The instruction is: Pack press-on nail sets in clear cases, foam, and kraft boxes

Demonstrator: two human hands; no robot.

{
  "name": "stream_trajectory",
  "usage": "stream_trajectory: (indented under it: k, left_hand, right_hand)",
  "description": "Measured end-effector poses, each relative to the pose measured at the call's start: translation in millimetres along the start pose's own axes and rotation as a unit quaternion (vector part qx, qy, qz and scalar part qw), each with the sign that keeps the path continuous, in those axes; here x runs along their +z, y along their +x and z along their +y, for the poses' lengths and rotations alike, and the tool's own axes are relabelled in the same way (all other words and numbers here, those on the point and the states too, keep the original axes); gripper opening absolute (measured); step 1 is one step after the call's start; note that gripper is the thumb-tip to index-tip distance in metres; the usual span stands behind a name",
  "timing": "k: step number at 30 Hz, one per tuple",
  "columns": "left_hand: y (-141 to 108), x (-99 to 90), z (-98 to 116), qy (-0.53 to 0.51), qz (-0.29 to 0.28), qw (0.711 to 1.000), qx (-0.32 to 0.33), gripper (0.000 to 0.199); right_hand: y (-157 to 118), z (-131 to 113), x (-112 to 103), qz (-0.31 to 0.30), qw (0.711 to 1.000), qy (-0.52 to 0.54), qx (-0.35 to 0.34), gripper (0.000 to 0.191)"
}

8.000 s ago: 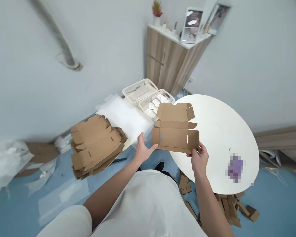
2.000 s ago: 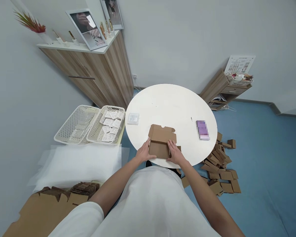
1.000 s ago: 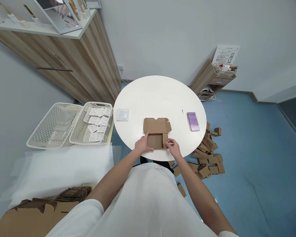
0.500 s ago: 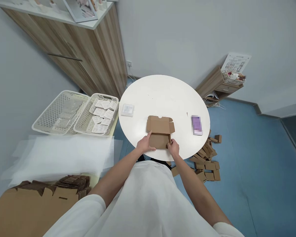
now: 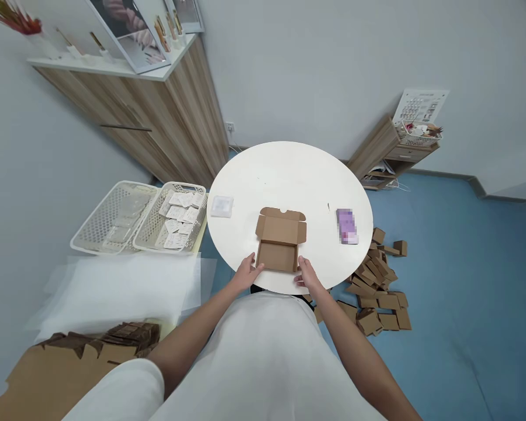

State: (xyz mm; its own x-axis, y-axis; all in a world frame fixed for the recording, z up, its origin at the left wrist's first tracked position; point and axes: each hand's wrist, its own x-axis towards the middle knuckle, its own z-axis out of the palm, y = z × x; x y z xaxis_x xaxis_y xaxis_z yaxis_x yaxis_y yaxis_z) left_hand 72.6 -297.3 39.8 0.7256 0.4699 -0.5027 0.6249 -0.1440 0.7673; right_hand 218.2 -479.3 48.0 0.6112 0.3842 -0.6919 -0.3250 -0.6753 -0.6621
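Observation:
A brown cardboard box [image 5: 277,256] lies near the front edge of the round white table [image 5: 298,169], its lid raised and leaning back with the side flaps spread. Nothing shows inside it. At the box's front left corner is my left hand [image 5: 247,273], fingers apart, the thumb close to the box wall. My right hand [image 5: 307,273] is beside the front right corner, its fingers spread too. Whether the fingertips still touch the cardboard I cannot tell.
A clear plastic case [image 5: 221,206] lies on the table's left, a purple item [image 5: 347,226], blurred, on its right. White baskets [image 5: 137,241] hold plastic cases and paper cards. White sheets [image 5: 127,286] and flat cardboard [image 5: 48,374] are at left. Folded boxes [image 5: 379,301] cover floor at right.
My hands have loosened from the box's sides and moved slightly outward and toward me. The box stands with its lid up as before. The camera view has tilted up a little.

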Motion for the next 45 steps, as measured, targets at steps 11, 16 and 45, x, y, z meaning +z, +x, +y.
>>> stream_trajectory:
  k: [11,16,45]
  left_hand:
    - [16.4,27.0,39.2,-0.224,-0.044,0.969,-0.095,0.068]
    - [35.4,50.1,57.9,-0.254,-0.039,0.963,-0.081,0.072]
    - [21.0,4.1,5.8,-0.235,0.081,0.959,-0.136,0.059]
  right_hand:
    - [7.6,-7.6,-43.3,-0.102,0.936,0.334,0.051,0.060]
    - [25.7,-1.2,-69.9,-0.101,0.917,0.382,0.059,0.053]
    - [-11.9,-35.7,-0.3,-0.028,0.948,0.305,-0.083,0.021]
